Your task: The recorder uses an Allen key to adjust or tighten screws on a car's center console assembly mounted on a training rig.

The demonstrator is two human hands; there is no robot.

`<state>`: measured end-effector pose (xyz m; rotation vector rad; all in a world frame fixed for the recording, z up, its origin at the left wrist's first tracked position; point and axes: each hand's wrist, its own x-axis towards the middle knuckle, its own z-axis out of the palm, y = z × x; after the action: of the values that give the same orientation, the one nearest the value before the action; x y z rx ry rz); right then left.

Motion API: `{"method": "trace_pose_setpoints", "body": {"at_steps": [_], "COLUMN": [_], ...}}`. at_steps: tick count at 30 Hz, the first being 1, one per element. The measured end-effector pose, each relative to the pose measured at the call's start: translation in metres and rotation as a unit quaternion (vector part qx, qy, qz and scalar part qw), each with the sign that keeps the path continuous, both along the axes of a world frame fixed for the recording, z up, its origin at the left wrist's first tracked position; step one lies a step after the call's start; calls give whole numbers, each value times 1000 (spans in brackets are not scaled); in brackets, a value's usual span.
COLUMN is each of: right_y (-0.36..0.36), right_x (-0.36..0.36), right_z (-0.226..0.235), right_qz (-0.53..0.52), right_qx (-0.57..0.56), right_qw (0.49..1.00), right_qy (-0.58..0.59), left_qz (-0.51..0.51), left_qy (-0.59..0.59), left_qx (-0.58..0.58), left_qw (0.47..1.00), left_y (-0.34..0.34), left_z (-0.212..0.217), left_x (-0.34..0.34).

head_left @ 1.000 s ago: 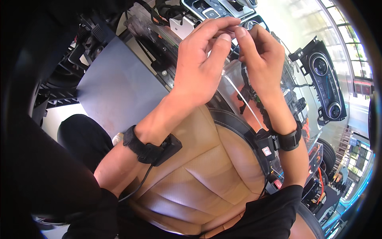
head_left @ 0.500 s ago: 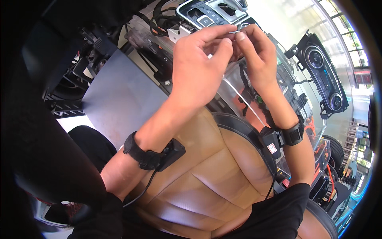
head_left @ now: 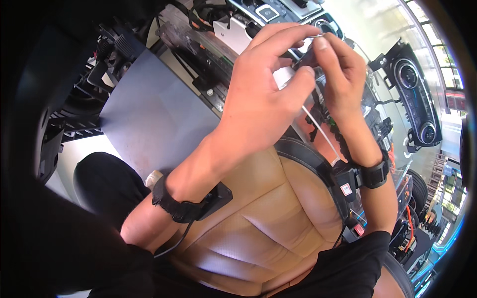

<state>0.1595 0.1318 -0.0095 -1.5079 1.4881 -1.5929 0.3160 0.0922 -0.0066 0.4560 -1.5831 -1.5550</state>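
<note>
My left hand (head_left: 261,94) is raised in front of me with its fingers curled. A patch of white (head_left: 284,77) shows between its thumb and fingers; what it is, I cannot make out. The left index fingertip reaches over to a small thin silvery piece (head_left: 316,36). My right hand (head_left: 343,74) pinches that piece between thumb and index finger. The fingertips of both hands meet there. Beneath them lies a centre console panel (head_left: 285,12) with a gear selector and a round knob, partly covered by the hands.
A tan leather seat (head_left: 248,218) is below my forearms. To the left stands a grey flat panel (head_left: 159,114). A black control panel with two round dials (head_left: 410,94) is at the right. Clear casing with wiring and a white edge (head_left: 322,131) lies under my right wrist.
Both hands have shifted a little to the right, still together at the small silvery piece. The left thumb has moved further from its index fingertip. The view has also shifted slightly.
</note>
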Motion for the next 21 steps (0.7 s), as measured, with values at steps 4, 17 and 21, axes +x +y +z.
{"method": "trace_pose_setpoints", "body": {"at_steps": [4,17,21], "right_y": [7,3,-4], "right_x": [4,11,8], "right_z": [-1,3,0], "right_qz": [-25,-84,-53], "right_qx": [18,47,69], "right_qw": [999,995,996], "right_qy": [8,27,26], "left_qz": [-52,1,-35], "left_qy": [-19,-336,-421], "left_qx": [-31,-196,-297], "left_qw": [998,921,856], "left_y": [3,86,87], "left_z": [-11,-43,-52], "left_x": [3,55,47]}}
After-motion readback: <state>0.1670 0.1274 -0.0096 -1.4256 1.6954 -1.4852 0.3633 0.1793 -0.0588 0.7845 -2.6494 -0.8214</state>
